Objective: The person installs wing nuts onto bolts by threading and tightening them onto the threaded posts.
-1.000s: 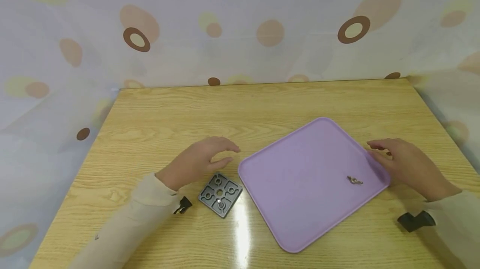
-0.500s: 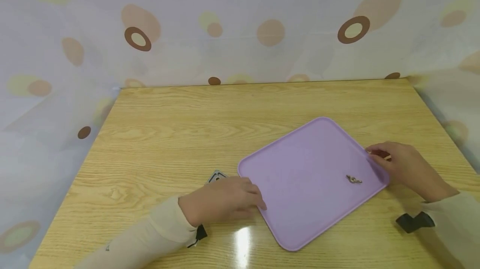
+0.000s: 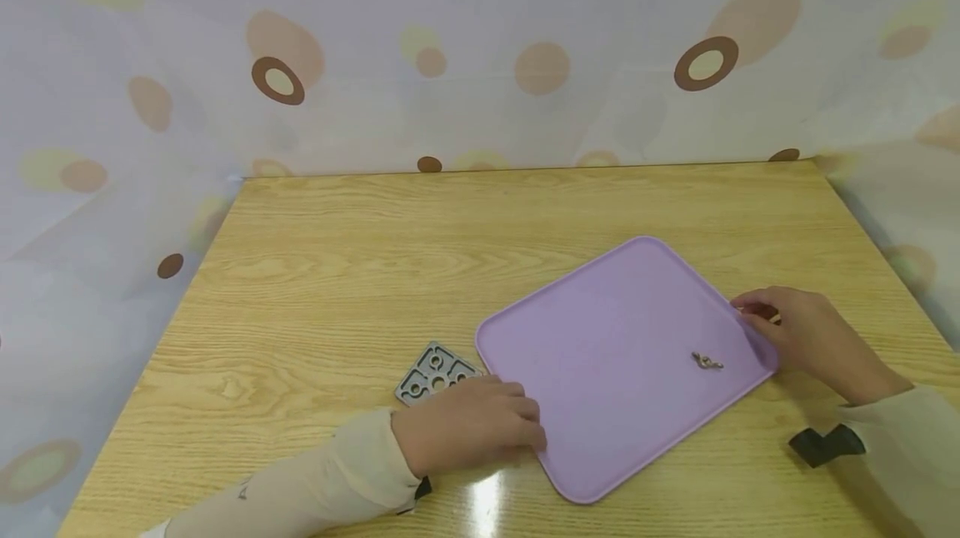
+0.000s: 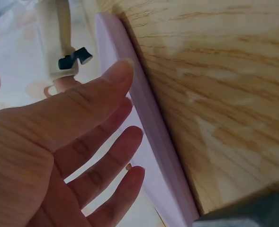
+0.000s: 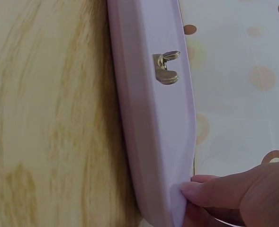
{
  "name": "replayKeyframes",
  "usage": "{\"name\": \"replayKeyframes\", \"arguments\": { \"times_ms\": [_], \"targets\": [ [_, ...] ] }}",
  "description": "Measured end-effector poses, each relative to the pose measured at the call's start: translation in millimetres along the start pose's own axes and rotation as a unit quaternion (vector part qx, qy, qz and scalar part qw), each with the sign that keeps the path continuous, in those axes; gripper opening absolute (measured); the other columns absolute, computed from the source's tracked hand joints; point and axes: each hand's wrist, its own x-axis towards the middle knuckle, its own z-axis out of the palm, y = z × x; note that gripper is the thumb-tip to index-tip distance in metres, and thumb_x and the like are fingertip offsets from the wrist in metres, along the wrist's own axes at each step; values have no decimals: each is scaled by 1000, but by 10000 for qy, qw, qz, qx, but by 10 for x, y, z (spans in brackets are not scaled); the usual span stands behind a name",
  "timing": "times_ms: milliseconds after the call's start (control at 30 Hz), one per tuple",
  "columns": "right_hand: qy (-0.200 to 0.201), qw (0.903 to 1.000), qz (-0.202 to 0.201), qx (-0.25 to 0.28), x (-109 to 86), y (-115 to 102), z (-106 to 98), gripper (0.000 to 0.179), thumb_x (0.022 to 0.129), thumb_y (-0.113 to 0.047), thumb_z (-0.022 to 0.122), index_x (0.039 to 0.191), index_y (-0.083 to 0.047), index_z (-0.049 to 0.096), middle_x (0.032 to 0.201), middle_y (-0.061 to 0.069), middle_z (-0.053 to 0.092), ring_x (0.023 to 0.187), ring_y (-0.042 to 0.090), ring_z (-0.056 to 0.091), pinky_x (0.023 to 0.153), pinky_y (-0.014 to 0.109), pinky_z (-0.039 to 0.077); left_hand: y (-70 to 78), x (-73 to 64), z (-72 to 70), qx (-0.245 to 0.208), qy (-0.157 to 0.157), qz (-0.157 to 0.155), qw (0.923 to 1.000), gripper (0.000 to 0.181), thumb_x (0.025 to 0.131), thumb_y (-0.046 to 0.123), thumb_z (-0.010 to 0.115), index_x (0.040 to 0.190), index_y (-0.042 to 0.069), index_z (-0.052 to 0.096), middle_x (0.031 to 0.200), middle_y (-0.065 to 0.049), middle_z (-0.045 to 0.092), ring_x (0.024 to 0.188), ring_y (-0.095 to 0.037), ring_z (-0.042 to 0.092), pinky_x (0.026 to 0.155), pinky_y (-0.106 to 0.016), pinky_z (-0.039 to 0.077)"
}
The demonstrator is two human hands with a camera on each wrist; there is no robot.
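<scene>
A lilac tray [image 3: 600,363] lies flat and turned at an angle on the table. On its right part sits a small brass-coloured wing nut [image 3: 706,361], also visible in the right wrist view. My right hand [image 3: 810,338] pinches the tray's right rim; in the right wrist view the thumb [image 5: 193,189] lies on the inner side, fingers outside. My left hand [image 3: 472,425] is at the tray's left rim. Its fingers [image 4: 122,146] are spread and slightly bent, with no closed grip showing. A square grey metal plate [image 3: 433,367] with round holes lies under and behind the left hand, partly hidden.
The wood-grain table [image 3: 337,255] is bounded at the back and sides by a pale patterned cloth [image 3: 480,55]. Each sleeve has a dark strap piece near the wrist. A bright reflection lies on the table near the tray's left corner.
The left hand has come from beyond the metal plate toward me and right, to the tray's left rim, now partly covering the plate. The right hand has closed on the right rim.
</scene>
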Motion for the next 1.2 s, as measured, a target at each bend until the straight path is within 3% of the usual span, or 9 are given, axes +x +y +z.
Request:
{"name": "replayKeyframes", "arguments": {
  "times_ms": [233, 533, 767, 967, 1200],
  "targets": [
    [-116, 9999, 107, 35, 9, -10, -3, 17, 81, -1, 67, 97, 4, 67, 83, 12, 67, 74, 28, 62, 62, 43, 49, -7, 103, 60, -112, -268, -10, 9996, 14, 90, 30, 57, 94, 30, 71, 88, 16, 57, 81, -1, 47, 72, -13, 38],
    [-140, 9999, 91, 35, 16, 32, 13, 16, 81, -3, 68, 97, 3, 68, 83, 10, 67, 74, 26, 62, 61, 36, 47, -10, 220, 80, -83, -538, -13, 9985, 11, 86, 26, 62, 87, 27, 72, 78, 15, 58, 71, 0, 47, 67, -11, 38],
    [-122, 9999, 51, -45, 33, 75, 15, 16, 80, -2, 68, 95, 3, 68, 81, 9, 67, 73, 27, 62, 61, 39, 48, -29, 232, 39, 342, -351, -107, 9987, 10, 84, 25, 64, 80, 28, 72, 73, 16, 59, 67, -1, 47, 64, -11, 38],
    [-104, 9999, 43, -52, 35, 83, 2, 15, 80, -2, 67, 94, 3, 68, 80, 8, 67, 73, 27, 62, 61, 37, 47, -107, 237, 15, 60, -415, -299, 9987, 11, 85, 18, 63, 80, 24, 71, 76, 15, 59, 69, -1, 46, 67, -11, 37],
    [-103, 9998, 150, 10, 43, 84, -4, 15, 81, -1, 66, 94, 5, 67, 80, 11, 67, 75, 32, 62, 66, 48, 46, -242, 275, -15, -419, -341, -469, 9974, 14, 83, 9, 65, 72, 17, 66, 75, 12, 60, 68, -5, 43, 66, -13, 35]
  ]
}}
